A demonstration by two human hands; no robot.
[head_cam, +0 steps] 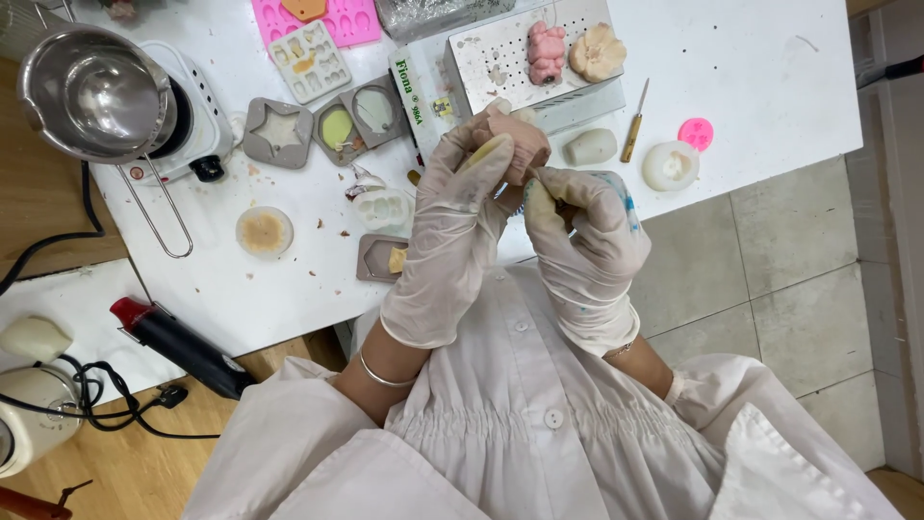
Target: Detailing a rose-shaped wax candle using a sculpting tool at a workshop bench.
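Pink object: small moulded pink wax figure (517, 138), held above the white counter (770, 67) edge.
Left hand (452, 231): gloved, fingers wrapped around the figure.
Right hand (585, 236): gloved, fingers pinching a thin tool (541, 179) against the figure.
Nearby: grey star-shaped silicone mould (277, 133), steel pouring pot (96, 93).

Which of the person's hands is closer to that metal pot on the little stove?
Left. The left hand holds the pink figure mid-table, on the side of the metal pot; the right hand is farther off, beyond the left.

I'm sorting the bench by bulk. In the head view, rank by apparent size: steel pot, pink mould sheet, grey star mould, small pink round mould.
1. steel pot
2. pink mould sheet, partly cut off by the frame
3. grey star mould
4. small pink round mould
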